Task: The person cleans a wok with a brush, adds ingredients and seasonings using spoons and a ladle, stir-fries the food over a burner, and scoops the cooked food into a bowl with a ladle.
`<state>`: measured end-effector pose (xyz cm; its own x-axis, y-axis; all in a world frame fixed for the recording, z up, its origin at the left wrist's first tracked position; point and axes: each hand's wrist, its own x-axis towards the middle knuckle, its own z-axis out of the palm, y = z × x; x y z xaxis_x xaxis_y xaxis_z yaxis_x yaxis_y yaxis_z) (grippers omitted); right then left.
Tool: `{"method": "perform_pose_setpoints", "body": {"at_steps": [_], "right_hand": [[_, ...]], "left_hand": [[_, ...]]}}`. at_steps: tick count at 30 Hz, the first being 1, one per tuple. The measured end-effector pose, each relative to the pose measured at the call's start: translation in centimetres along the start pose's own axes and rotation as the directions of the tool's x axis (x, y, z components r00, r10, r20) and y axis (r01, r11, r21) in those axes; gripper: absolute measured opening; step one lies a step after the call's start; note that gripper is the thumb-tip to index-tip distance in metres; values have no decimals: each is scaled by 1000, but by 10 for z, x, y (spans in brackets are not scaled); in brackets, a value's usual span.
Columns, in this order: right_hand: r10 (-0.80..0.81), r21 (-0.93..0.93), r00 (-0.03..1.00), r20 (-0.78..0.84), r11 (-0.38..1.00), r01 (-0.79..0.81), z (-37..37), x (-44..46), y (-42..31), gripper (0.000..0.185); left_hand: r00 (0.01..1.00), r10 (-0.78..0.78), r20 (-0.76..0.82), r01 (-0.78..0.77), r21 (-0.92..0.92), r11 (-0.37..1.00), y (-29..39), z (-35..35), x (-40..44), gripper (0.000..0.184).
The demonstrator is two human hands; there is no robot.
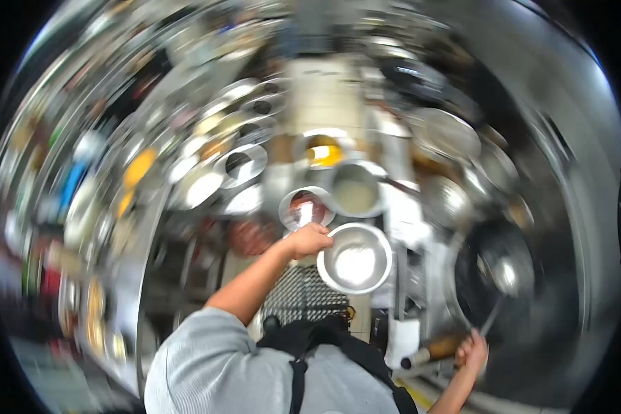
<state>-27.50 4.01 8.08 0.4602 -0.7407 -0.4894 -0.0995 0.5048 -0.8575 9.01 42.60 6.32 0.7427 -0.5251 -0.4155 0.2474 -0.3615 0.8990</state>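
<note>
Your left hand (309, 240) is closed on the rim of a metal bowl (355, 259), held out in front of you, its open side up. Your right hand (472, 350) is wrapped around the handle of a ladle (506, 277), whose head is over the dark wok (477, 243) on your right. A pot (375, 200) stands just beyond the bowl; blur hides finer detail.

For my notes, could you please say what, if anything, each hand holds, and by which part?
The left hand grips the metal bowl by its rim; the right hand holds the ladle by its handle.
</note>
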Motion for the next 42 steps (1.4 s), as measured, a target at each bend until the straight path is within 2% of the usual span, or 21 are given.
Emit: {"method": "perform_pose_setpoints", "body": {"at_steps": [2,3,5,6,7,10,13,14,15,19,21,24,26,27,28,29,32,34,36,38,42], "right_hand": [[165,-102,979,-123,979,-178,33,-1,-11,38],[56,-80,964,-260,994,-79,24,38,11,35],[54,-205,994,-96,976,-72,26,51,4,29],[30,-244,984,-178,967,-74,86,6,-9,34],[0,-275,964,-266,959,-75,146,-46,-12,43],[-105,-329,966,-237,944,22,153,6,4,42],[-209,-389,929,-304,918,80,190,7,0,40],[-53,-226,989,-137,974,21,176,34,-7,38],[0,-227,985,-173,973,-40,193,21,-14,35],[-54,-230,980,-190,973,9,210,2,-15,23],[-80,-224,977,-197,974,35,219,-2,-10,21],[-112,-253,974,-197,966,60,236,-16,-6,21],[-141,-286,970,-195,955,82,247,-21,-1,21],[-152,-303,970,-190,949,89,250,-21,-1,21],[-162,-314,968,-192,944,96,253,-22,1,22],[-170,-323,968,-186,941,103,255,-22,1,22],[-183,-339,967,-177,934,114,253,-16,-1,22],[-192,-346,967,-166,930,126,247,-10,1,23],[-200,-355,967,-158,925,133,236,-3,-3,24],[-197,-350,970,-141,927,137,225,8,-6,25],[-197,-317,969,-150,938,142,180,34,-12,26]], "left_hand": [[954,-70,-292,117,147,982,-69,-110,-105,16],[883,-80,-462,194,204,960,-104,-159,-161,21],[560,-258,-787,490,64,870,-148,-219,-281,26],[385,-360,-850,580,-80,810,-139,-229,-337,26],[188,-206,-960,659,-32,752,-192,-252,-383,28],[-363,-199,-910,477,-365,799,-239,-286,-493,33],[-593,-332,-734,-127,-321,938,-293,-368,-536,31],[-564,-290,-773,-146,-252,957,-317,-410,-544,32],[-550,-274,-789,-159,-223,962,-336,-449,-540,33],[-467,-424,-776,-426,-222,877,-384,-579,-518,33],[-461,-607,-647,-594,-283,753,-337,-582,-487,39],[-394,-693,-604,-776,-186,603,-380,-608,-461,42],[-392,-511,-765,-384,-369,846,-369,-566,-455,43],[-360,-424,-831,-350,-301,887,-361,-531,-446,45],[-342,-244,-907,-642,36,766,-354,-481,-427,54],[-296,-302,-906,-676,-24,736,-331,-421,-412,58],[86,-563,-822,-786,-403,468,-323,-250,-407,84],[-10,-817,-577,-862,-409,299,-331,-190,-440,93],[66,-751,-657,-880,-393,266,-418,-158,-504,95],[-295,-886,-358,-876,-269,400,-402,-172,-535,60],[-480,-733,-482,-659,-353,664,-393,-175,-560,21]]}}
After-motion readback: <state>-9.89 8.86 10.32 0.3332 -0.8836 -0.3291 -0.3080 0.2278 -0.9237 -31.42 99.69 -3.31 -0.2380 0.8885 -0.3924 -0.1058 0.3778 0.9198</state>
